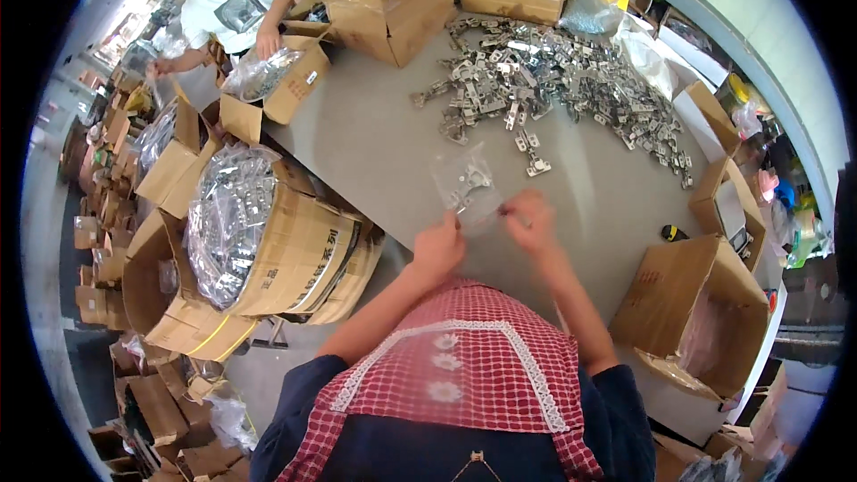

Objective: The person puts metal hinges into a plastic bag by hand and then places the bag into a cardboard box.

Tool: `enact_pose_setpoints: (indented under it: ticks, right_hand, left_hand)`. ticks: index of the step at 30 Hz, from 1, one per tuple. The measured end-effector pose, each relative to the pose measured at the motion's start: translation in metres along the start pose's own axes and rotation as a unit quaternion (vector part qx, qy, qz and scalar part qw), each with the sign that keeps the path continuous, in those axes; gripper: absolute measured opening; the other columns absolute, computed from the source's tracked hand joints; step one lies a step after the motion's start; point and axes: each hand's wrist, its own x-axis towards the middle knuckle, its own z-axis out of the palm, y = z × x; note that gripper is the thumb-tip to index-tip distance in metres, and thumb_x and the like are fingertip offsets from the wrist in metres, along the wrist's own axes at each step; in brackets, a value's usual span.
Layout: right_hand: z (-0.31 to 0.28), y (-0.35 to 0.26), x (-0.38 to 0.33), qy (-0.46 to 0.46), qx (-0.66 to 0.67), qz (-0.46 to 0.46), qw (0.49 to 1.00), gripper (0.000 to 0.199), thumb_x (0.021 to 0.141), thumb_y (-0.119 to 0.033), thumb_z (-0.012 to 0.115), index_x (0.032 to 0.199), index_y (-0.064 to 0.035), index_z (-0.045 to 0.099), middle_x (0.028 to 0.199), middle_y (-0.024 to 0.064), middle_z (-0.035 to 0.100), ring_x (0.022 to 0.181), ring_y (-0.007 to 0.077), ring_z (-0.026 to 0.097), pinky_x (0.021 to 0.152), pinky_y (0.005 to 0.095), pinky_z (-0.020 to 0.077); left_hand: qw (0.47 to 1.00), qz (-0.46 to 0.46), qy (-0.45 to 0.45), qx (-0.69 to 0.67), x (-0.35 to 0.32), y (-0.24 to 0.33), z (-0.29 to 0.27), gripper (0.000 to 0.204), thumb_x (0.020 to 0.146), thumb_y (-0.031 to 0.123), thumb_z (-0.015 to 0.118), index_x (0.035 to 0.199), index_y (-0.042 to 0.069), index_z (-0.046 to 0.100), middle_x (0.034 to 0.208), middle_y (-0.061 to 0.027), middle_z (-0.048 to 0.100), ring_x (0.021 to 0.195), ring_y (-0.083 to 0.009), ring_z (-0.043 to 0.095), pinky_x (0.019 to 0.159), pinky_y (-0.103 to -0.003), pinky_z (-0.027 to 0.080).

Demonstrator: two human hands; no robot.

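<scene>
A small clear plastic bag with metal hinge parts inside lies just above the grey table, in front of me. My left hand is closed on the bag's near left side, thumb and finger pinched together. At its near right corner my right hand pinches the bag's edge, fingers curled. Beyond the bag, a wide heap of loose metal cabinet hinges spreads across the far part of the table. One hinge lies at the heap's near edge, closest to my right hand.
To the left, a large carton holds a plastic liner full of metal parts. An open cardboard box stands at the right, near a black-and-yellow tool. More boxes line the far edge. Another person handles a carton at the far left.
</scene>
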Motion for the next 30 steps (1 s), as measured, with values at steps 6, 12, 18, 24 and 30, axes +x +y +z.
enact_pose_setpoints:
  ticks: [6,12,18,24,30]
  right_hand:
    - [-0.024,0.030,0.058,0.127,-0.309,0.133,0.933,0.031,0.076,-0.020,0.069,0.097,-0.0001,0.056,0.087,0.0144,0.062,0.082,0.0348,0.060,0.081,0.0452,0.0475]
    - [-0.030,0.052,0.062,0.067,-0.267,0.256,0.927,0.032,0.077,-0.025,0.068,0.094,-0.0005,0.057,0.078,0.0153,0.064,0.075,0.0340,0.062,0.069,0.0469,0.0493]
    - [-0.050,0.047,0.018,0.102,-0.071,0.325,0.937,0.030,0.079,-0.030,0.060,0.072,-0.0012,0.060,0.064,0.0154,0.062,0.060,0.0264,0.062,0.058,0.0400,0.0466]
    - [-0.062,-0.017,-0.020,-0.018,0.295,0.416,0.860,0.023,0.078,-0.026,0.062,0.070,-0.0049,0.065,0.056,0.0012,0.055,0.047,0.0099,0.047,0.044,0.0264,0.0325]
    - [-0.018,-0.047,-0.031,-0.041,0.379,0.405,0.831,0.020,0.083,-0.020,0.060,0.068,-0.0065,0.061,0.055,-0.0008,0.052,0.044,0.0059,0.041,0.042,0.0235,0.0283]
  left_hand:
    - [0.999,-0.028,0.005,0.034,-0.001,0.001,-0.002,0.024,0.084,0.021,0.054,0.097,0.003,0.046,0.068,-0.0191,0.064,0.063,-0.0394,0.064,0.057,-0.051,0.050]
    - [0.997,-0.047,-0.006,0.056,0.000,-0.004,0.000,0.023,0.086,0.024,0.054,0.095,0.004,0.049,0.068,-0.0187,0.064,0.062,-0.0397,0.063,0.056,-0.050,0.050]
    - [0.998,-0.048,-0.006,0.044,-0.006,-0.012,0.001,0.023,0.086,0.027,0.054,0.096,0.006,0.050,0.068,-0.0171,0.064,0.061,-0.0389,0.063,0.056,-0.051,0.049]
    - [0.999,-0.027,0.003,0.018,-0.009,-0.018,0.001,0.022,0.086,0.026,0.055,0.094,0.005,0.050,0.071,-0.0174,0.064,0.066,-0.0390,0.063,0.059,-0.050,0.049]
    - [0.999,0.027,0.022,-0.023,-0.009,0.005,-0.003,0.019,0.084,0.021,0.058,0.090,0.004,0.051,0.069,-0.0167,0.062,0.065,-0.0372,0.063,0.059,-0.048,0.049]
